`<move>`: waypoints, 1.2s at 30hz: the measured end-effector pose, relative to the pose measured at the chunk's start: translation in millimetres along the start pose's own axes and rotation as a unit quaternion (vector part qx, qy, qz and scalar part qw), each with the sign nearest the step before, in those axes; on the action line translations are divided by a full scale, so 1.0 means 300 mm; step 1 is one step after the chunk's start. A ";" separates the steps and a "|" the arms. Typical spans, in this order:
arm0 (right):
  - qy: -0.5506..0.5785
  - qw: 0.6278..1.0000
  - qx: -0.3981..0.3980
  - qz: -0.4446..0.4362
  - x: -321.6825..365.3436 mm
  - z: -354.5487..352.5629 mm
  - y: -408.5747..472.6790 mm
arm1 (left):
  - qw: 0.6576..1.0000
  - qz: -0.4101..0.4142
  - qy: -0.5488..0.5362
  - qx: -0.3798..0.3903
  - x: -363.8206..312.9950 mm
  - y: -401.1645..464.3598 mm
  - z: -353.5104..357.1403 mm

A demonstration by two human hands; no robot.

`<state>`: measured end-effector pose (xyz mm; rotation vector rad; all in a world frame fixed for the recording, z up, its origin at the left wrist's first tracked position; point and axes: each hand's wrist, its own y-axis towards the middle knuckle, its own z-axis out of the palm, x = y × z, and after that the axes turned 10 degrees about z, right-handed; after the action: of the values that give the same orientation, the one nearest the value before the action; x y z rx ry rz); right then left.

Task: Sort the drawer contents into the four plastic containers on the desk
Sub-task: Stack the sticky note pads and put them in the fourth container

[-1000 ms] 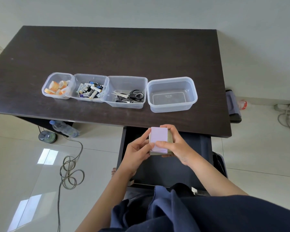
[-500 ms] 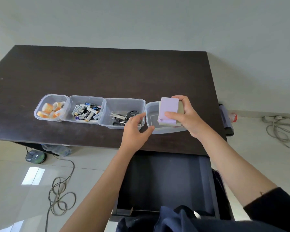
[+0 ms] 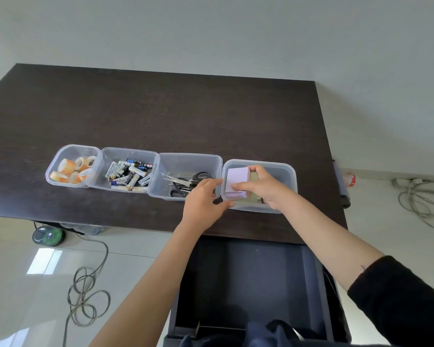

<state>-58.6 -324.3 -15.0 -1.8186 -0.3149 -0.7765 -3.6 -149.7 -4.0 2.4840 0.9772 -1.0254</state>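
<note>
The pad stack (image 3: 237,182), a lilac block of paper over a tan or olive block beneath it, sits low inside the rightmost container (image 3: 290,171), at the 3 o'clock end of the row. Whether it already rests on the container floor cannot be told.

Handling judgement: the stack is probably light and fairly stiff as a block, but the layers can slide over one another or fan at the edges. Take hold across the short sides, thumb on one edge and fingers on the opposite edge, pressing the layers together. The clear plastic wall is thin and may shift if pushed.

The right hand (image 3: 263,187) holds the stack from above, fingers curled over its far edge at 12 o'clock and thumb along the near lilac edge. Its forearm runs in from 5 o'clock.

The left hand (image 3: 204,204) holds nothing; its fingers are extended and relaxed, with the tips at the seam between the rightmost container and the scissors container (image 3: 189,160). Contact with the rims appears likely but is not certain.

Further toward 9 o'clock stand the battery container (image 3: 128,152) and the tape container (image 3: 72,149). The drawer (image 3: 248,284) lies open at 6 o'clock; nothing can be made out in its dark interior.
</note>
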 end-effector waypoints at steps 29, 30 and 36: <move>-0.241 0.960 -0.137 -0.036 -0.019 0.033 -0.023 | 1.000 0.012 0.016 -0.002 0.021 0.001 0.000; -0.249 0.957 -0.141 -0.034 -0.020 0.034 -0.025 | 1.000 0.012 0.016 -0.002 0.021 0.001 0.000; -0.288 0.946 -0.150 -0.008 -0.005 0.045 -0.034 | 1.000 0.011 0.018 0.002 0.022 0.001 0.001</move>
<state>-60.6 -307.9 -11.1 -2.3189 -0.6147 -0.2903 0.0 -146.8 -8.8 2.5194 0.9578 -0.9804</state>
